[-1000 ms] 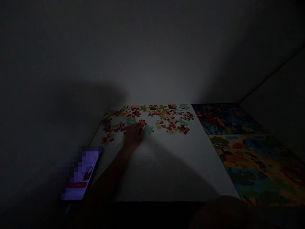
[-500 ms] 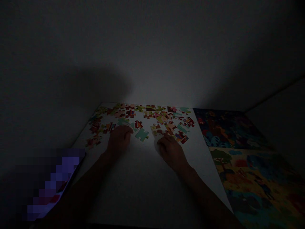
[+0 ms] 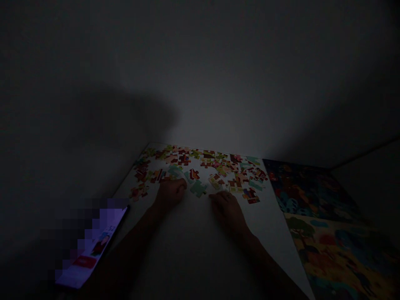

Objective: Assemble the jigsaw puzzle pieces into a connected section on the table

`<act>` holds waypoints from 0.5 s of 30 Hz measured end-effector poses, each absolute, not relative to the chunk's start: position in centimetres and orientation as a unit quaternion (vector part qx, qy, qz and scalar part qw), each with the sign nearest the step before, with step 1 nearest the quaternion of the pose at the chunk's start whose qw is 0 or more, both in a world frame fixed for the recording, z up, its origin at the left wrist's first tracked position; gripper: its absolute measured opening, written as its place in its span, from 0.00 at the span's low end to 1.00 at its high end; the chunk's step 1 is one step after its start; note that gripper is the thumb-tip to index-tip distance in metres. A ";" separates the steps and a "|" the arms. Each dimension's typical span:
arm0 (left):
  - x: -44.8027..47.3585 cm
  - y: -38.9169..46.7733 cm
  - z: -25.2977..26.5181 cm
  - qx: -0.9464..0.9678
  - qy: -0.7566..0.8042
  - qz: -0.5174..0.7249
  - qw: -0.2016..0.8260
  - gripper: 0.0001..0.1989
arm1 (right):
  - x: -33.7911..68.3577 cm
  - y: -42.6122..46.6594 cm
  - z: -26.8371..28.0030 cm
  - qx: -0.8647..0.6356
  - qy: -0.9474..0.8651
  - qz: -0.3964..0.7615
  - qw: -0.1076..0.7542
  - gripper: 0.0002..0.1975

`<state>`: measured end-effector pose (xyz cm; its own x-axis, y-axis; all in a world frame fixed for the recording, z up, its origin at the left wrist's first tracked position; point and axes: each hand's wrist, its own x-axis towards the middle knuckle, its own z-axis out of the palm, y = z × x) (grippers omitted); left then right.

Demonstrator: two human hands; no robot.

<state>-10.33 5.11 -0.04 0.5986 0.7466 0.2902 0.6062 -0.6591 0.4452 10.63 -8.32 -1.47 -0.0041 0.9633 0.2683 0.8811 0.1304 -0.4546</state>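
Over a white, flat counter [image 3: 187, 254], the bare left hand [image 3: 170, 194] is hovering or resting, which cannot be told, beside the scattered, multicoloured jigsaw pieces [image 3: 208, 162]; its fingers are lying curled inward. The bare right hand [image 3: 227, 208] is sitting nearer the right edge, fingers bent. Whether either grip is holding anything, the dimness is hiding. A pale green, knobbed jigsaw piece [image 3: 198, 188] is lying flat between the hands. The other pieces are spreading toward the far edge. A dark phone with a lit, purplish screen [image 3: 106, 237] is standing out beside the left edge; colourful illustrated panels [image 3: 325, 246] are lining the right edge.
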 end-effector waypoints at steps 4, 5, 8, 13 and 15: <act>-10.2 5.2 -0.3 0.884 0.382 0.225 0.150 0.13 | 10.4 -8.5 -1.1 -0.635 -0.725 0.089 0.253 0.10; -10.2 5.2 -0.3 0.882 0.388 0.221 0.151 0.13 | 10.5 -8.5 -1.0 -0.631 -0.725 0.095 0.257 0.09; -10.0 5.2 -0.3 0.867 0.417 0.220 0.161 0.13 | 10.9 -8.5 -0.6 -0.628 -0.726 0.100 0.262 0.11; -9.7 5.3 -0.4 0.847 0.434 0.260 0.161 0.15 | 11.1 -8.1 -0.2 -0.635 -0.727 0.086 0.245 0.15; -9.6 5.3 -0.5 0.859 0.411 0.268 0.145 0.15 | 10.6 -8.0 -0.2 -0.640 -0.724 0.074 0.246 0.13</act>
